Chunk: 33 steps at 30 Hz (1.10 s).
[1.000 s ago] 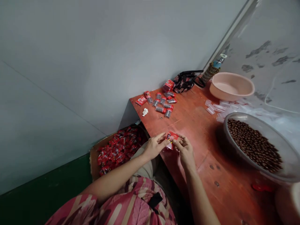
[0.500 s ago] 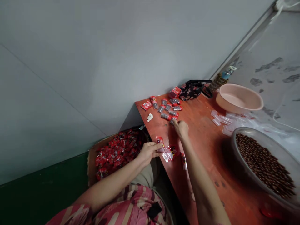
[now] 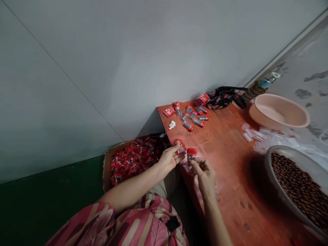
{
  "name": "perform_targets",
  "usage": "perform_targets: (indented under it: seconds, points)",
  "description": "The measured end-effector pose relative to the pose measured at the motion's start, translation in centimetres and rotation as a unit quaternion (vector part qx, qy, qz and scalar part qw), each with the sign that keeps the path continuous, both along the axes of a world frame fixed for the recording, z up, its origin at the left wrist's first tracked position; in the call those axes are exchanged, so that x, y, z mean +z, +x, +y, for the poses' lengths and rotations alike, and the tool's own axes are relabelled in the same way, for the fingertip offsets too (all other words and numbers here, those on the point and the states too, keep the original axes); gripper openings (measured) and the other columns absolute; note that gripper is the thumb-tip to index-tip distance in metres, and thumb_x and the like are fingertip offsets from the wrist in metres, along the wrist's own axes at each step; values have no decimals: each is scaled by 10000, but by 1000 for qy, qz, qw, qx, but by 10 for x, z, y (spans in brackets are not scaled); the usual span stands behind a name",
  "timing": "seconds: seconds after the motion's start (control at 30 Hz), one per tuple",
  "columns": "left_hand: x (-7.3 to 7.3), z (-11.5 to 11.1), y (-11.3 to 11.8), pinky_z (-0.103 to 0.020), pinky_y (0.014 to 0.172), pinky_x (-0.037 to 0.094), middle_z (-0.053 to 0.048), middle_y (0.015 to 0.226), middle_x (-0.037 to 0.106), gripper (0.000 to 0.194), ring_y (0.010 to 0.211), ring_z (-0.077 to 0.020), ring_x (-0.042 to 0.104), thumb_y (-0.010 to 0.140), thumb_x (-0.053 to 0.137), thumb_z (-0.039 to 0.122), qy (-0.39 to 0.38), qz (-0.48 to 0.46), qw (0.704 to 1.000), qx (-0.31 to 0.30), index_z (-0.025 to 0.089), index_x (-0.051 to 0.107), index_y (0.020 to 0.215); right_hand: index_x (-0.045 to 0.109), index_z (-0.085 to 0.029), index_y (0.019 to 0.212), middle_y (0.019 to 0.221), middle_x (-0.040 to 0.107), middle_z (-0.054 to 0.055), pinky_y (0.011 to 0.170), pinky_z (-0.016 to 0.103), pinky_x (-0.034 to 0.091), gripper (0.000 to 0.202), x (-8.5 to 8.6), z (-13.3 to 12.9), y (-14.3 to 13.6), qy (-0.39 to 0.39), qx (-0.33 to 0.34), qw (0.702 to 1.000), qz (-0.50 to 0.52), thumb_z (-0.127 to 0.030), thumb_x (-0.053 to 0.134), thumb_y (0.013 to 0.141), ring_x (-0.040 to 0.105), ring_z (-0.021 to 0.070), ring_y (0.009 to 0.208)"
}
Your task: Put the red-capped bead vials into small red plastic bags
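Near the table's left edge, my left hand (image 3: 169, 159) pinches a clear plastic sleeve with red print (image 3: 179, 144) between thumb and fingers. My right hand (image 3: 205, 174) grips a small clear bottle with a red cap (image 3: 191, 153), dark balls showing inside it. The bottle is close beside the sleeve, cap pointing away from me; whether the two touch I cannot tell. Farther back on the table lie several similar capped bottles (image 3: 188, 126), filled with dark balls. A red printed packet (image 3: 169, 112) and a crumpled white scrap (image 3: 172, 125) are next to them.
A carton (image 3: 108, 160) full of red wrapped pieces stands on the floor at left. On the orange table (image 3: 225, 147) are a grey bowl of brown balls (image 3: 269, 160), a pink basin (image 3: 279, 112), clear empty tubes (image 3: 258, 135) and a dark floral bag (image 3: 221, 97).
My right hand has taken a capped bottle from the group at the back and brought it toward me, beside my left hand. The view has shifted slightly left.
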<state>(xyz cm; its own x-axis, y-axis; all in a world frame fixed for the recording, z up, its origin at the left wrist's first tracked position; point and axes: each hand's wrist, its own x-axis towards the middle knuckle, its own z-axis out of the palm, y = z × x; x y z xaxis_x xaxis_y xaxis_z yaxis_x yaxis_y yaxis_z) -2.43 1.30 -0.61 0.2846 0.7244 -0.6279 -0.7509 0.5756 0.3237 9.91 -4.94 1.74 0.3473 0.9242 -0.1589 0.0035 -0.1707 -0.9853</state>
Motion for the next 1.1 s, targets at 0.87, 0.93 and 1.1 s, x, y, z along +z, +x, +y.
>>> perform_targets:
  seconds: [0.87,0.93,1.1]
  points:
    - [20,-18,21,-229,575,462,-70,655,662,277,551,-120,595,587,765,271,181,61,970,-151,70,658,746,552,-187,808,658,581,-28,440,206,425,225,-16,-33,-4,34,-57,997,43,-336,679,696,528,106,513]
    - [19,-18,21,-227,572,457,-74,644,657,288,546,-117,591,588,763,293,189,67,966,-162,63,658,727,556,-187,809,667,581,-29,446,205,427,217,-15,-33,-5,34,-62,996,47,-330,677,700,531,105,521]
    - [21,-16,20,-218,530,437,-50,610,640,278,509,-103,565,580,766,292,214,71,959,-170,68,656,702,563,-185,805,677,590,-23,437,207,418,221,-15,-32,-4,38,-55,996,57,-322,690,687,523,99,497]
